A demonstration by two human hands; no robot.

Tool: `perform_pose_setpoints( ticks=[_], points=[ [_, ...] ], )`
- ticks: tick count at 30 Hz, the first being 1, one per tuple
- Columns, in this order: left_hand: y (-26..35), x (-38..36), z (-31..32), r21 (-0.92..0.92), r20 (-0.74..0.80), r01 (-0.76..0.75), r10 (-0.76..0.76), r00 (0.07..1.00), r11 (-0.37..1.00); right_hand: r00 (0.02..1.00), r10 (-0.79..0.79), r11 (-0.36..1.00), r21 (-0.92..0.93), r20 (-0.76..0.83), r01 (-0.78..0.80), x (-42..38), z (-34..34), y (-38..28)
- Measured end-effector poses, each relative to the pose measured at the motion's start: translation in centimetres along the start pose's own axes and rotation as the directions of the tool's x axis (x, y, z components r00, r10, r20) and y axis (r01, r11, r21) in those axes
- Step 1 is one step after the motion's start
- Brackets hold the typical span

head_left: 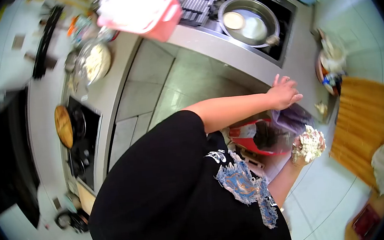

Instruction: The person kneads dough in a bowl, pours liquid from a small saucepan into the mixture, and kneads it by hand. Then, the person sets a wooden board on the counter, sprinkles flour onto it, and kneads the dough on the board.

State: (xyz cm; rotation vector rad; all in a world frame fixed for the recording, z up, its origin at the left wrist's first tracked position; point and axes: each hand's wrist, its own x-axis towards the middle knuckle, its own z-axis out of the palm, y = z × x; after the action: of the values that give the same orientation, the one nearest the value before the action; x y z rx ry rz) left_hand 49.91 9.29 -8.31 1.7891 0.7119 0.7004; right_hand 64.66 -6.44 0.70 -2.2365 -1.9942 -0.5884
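My left hand (285,93) hovers near the counter edge with its fingers spread, holding nothing. Below it in the head view, my right hand (301,157) is wrapped round a white, crumbly, wet-looking clump (311,143); the exact kind of stuff does not show. Between the two hands is a purple plastic bag (291,118). Beside that, lower down, stands an open red and white bag (242,136) with dark contents.
A metal pot (276,17) with water and two pale round things sits in the sink. On the counter are a pink container (160,28) and a glass bowl (107,65) of white lumps. A wooden lid (63,127) is by the stove (93,139). An orange-brown curtain (363,126) hangs right.
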Motion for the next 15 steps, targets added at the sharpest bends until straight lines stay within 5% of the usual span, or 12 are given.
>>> perform_pose_setpoints(
  ticks=[1,2,3,4,5,6,8,11,13,15],
  points=[
    [-0.8,0.1,-2.9,0.078,0.071,-0.024,0.019,0.997,0.997,0.994,0.104,0.967,0.228,0.031,-0.109,-2.4,0.7,0.4],
    [-1.5,-1.0,-6.0,-0.067,0.002,-0.036,0.036,0.999,0.997,0.978,0.142,0.609,0.766,0.151,-0.207,-0.1,0.3,-0.7],
    [-1.3,-2.6,-9.1,-0.118,-0.001,0.068,-0.069,0.998,0.991,0.953,0.089,-0.011,0.956,0.291,-0.292,2.3,0.0,-1.6],
    [-2.5,-4.3,-11.4,-0.072,-0.093,0.026,-0.033,0.995,0.997,0.922,-0.051,-0.614,0.716,0.384,-0.333,4.4,-0.5,-2.7],
    [-4.0,-6.0,-12.8,-0.028,-0.273,0.062,-0.067,0.960,0.998,0.891,-0.233,-0.938,0.152,0.389,-0.312,6.5,-0.3,-3.6],
    [-5.2,-8.4,-15.0,0.044,-0.430,-0.039,0.054,0.901,0.998,0.884,-0.270,-0.931,0.132,0.381,-0.341,7.9,1.1,-3.9],
    [-6.2,-16.2,-18.0,0.261,-0.529,0.094,0.061,0.847,0.961,0.878,-0.363,-0.904,0.110,0.312,-0.413,5.9,2.6,-5.3],
    [-4.7,-24.5,-22.5,0.073,-0.770,0.406,-0.208,0.604,0.911,0.866,-0.362,-0.893,0.138,0.345,-0.428,9.5,3.3,-11.1],
    [-4.3,-28.9,-22.6,0.068,-0.883,0.511,-0.187,0.431,0.857,0.824,-0.541,-0.821,0.110,0.169,-0.561,11.4,0.8,-15.5],
    [-3.5,-31.3,-22.4,-0.056,-0.904,0.535,-0.270,0.331,0.843,0.778,-0.520,-0.805,0.102,0.353,-0.584,12.5,3.1,-16.9]
  ],
)
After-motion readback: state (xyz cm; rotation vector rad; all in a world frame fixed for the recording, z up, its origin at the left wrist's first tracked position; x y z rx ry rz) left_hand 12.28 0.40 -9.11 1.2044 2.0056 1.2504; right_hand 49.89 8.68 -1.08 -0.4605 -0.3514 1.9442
